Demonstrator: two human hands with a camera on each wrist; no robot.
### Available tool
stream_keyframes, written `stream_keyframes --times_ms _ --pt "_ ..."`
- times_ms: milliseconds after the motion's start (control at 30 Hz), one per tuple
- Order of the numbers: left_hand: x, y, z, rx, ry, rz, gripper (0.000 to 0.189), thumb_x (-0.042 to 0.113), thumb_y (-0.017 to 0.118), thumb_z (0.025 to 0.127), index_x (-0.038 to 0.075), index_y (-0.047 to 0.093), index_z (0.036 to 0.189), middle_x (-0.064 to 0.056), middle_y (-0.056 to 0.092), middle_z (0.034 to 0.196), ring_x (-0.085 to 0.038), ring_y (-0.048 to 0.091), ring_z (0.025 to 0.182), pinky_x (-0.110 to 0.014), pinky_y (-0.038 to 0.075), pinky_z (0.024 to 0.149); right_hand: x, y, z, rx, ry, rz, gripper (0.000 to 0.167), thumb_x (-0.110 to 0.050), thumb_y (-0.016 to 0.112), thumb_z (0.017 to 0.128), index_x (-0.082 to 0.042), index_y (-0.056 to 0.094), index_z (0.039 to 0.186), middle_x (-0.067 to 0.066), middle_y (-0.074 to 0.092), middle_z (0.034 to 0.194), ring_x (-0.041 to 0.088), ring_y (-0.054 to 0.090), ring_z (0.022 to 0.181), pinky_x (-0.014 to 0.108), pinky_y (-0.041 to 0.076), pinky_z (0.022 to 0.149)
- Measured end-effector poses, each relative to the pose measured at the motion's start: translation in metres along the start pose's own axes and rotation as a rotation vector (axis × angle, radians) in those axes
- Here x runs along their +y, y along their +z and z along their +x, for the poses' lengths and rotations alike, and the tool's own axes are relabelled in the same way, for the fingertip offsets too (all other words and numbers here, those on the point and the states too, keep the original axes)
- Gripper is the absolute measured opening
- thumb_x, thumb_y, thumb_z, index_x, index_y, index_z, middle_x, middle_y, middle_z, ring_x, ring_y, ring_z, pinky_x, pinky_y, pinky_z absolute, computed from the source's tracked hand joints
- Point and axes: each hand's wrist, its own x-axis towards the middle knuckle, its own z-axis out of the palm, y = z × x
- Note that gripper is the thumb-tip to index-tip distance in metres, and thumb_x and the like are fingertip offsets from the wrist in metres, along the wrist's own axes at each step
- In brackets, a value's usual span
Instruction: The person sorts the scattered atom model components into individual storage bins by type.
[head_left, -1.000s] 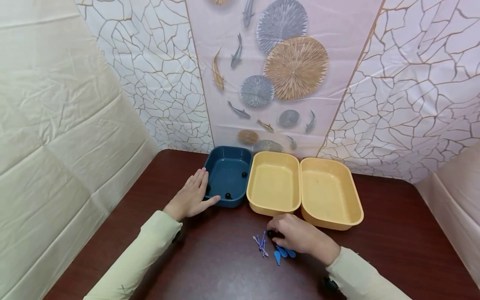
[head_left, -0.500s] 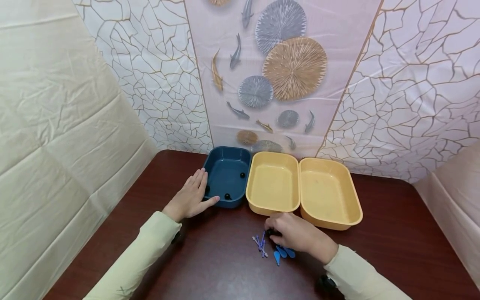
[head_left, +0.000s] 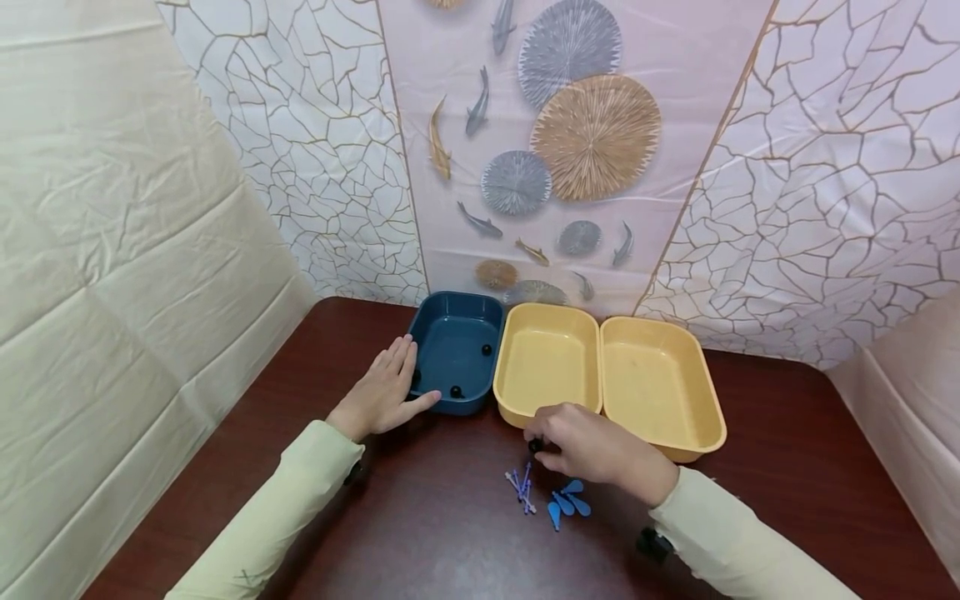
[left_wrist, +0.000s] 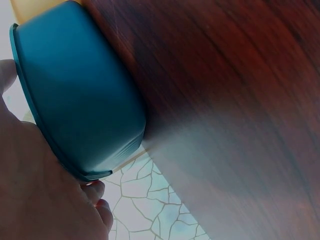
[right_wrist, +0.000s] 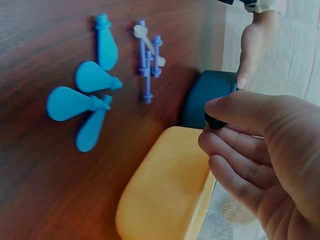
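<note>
My left hand (head_left: 381, 392) rests with straight fingers on the near left rim of the dark blue tray (head_left: 459, 333). In the left wrist view the hand lies along the rim of that tray (left_wrist: 80, 90). Inside the tray lie small black balls, one (head_left: 487, 350) by the right wall and another (head_left: 456, 392) near the front. My right hand (head_left: 592, 446) pinches a small black ball (right_wrist: 215, 121) between thumb and fingers, in front of the middle yellow tray (head_left: 551, 358). Below it on the table lie blue paddle-shaped pieces (right_wrist: 95, 77) and thin purple and white rods (right_wrist: 148, 65).
A second yellow tray (head_left: 660, 383) stands at the right, side by side with the middle one. The dark red-brown table (head_left: 450, 533) ends at a patterned cloth backdrop (head_left: 517, 167), with a pale fabric wall (head_left: 135, 250) on the left.
My right hand has risen from beside the blue pieces towards the middle yellow tray with the black ball, uncovering more of those pieces. The left hand stays on the blue tray.
</note>
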Motion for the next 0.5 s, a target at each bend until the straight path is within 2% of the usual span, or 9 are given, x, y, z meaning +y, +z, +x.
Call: stream_keyframes --times_ms 300,500 --pt "0.001 -0.001 -0.001 0.007 0.008 -0.005 0.1 0.065 0.045 0.104 -0.006 0.013 0.167 -0.023 0.008 0.177 -0.042 0.011 0.166 -0.058 0.016 0.134 0.002 -0.011 0.021 0.026 -0.019 -0.05 0.013 -0.006 0.083 0.088 -0.006 0.077 0.1 0.005 0.075 0.093 0.013 0.07 0.081 0.022 0.059 0.071" --pt "0.001 -0.001 -0.001 0.005 0.002 -0.004 0.1 0.066 0.045 0.104 -0.005 0.013 0.167 -0.023 0.008 0.177 -0.041 0.01 0.166 -0.058 0.015 0.134 0.007 -0.02 0.041 0.048 -0.023 -0.042 0.012 -0.005 0.082 0.088 -0.006 0.077 0.099 0.005 0.075 0.091 0.017 0.07 0.082 0.024 0.059 0.072"
